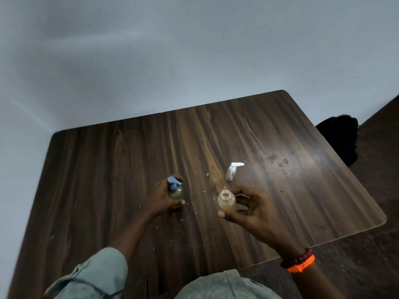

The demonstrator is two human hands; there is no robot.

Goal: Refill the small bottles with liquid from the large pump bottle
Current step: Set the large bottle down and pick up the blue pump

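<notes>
Right hand (pixel 248 208) pinched the light, uncapped small bottle (pixel 226 200) by its sides, left hand (pixel 164 196) wrapped round the heavier-looking pump bottle (pixel 175 189).

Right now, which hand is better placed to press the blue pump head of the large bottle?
The left hand. It already grips the large greenish pump bottle on the dark wooden table, fingers beside the blue pump head. The right hand is busy holding the small uncapped bottle.

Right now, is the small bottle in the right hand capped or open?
Open: the small bottle held by the right hand shows a bare round mouth, no cap.
</notes>
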